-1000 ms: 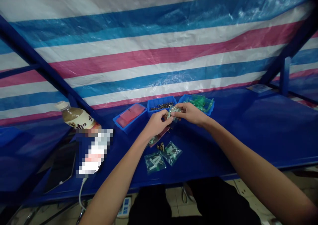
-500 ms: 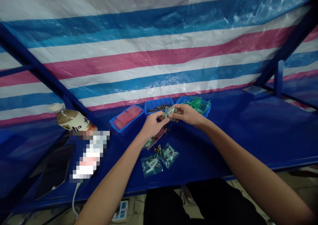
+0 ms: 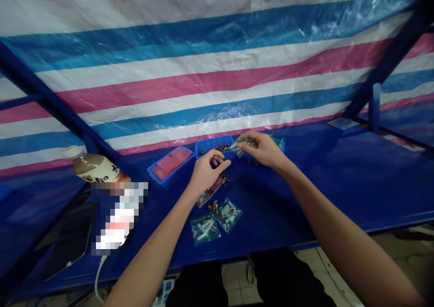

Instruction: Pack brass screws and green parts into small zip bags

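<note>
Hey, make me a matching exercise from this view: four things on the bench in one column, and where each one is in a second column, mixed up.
Things:
1. Tan-labelled plastic drink bottle
2. Small brass-coloured fasteners
3. Flat pink pieces
4. Small clear plastic packet

Places:
A. In the leftmost blue plastic tray
B. Pinched in the right hand
C. Lying at the left of the blue bench
D. In the middle blue plastic bin

Right pairs: 1-C, 2-D, 3-A, 4-B.

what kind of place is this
Probably a small parts-assembly workspace: blue parts bins holding small metal pieces, sealed parts bags on a blue bench, with a striped tarp hung behind.
</note>
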Available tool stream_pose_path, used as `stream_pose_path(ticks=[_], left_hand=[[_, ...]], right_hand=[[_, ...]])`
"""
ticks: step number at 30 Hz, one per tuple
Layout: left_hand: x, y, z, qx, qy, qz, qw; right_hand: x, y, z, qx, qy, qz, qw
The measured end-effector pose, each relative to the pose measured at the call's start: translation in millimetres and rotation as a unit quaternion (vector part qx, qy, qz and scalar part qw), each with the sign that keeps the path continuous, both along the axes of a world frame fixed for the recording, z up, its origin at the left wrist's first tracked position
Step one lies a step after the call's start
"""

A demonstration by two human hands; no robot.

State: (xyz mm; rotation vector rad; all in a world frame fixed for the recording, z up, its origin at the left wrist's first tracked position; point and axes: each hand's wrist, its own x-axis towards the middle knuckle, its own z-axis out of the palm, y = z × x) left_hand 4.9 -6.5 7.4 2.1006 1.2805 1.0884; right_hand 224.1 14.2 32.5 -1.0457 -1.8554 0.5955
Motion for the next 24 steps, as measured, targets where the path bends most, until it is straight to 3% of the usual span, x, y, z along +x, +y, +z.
stream_pose_path(ticks=[3,5,13,20,24], left_hand=[[-2.7,1.4,-1.1,0.026,0.002,0.032,0.999],[-3.4,1.1,-2.2,0.048,0.033,0.043,0.997],[-1.2,-4.8,-0.7,0.133,0.122,0.038,0.983],[-0.9,-3.5,-3.9,0.144,0.139,0.039,0.979],[0.5,-3.2,-7.1,0.143,0.140,0.028,0.979]], right_hand=[[19.8,7.1,0.7,0.077,0.023,-0.148,0.986],[28.8,10.4,-1.2,0.100,-0.019,-0.195,0.975],[15.6,8.4,-9.1,0.242,-0.247,-0.177,0.921],[15.5,4.0,-9.7,0.295,-0.278,-0.232,0.884],[20.8,7.3,-8.8,0.293,-0.346,-0.238,0.859]])
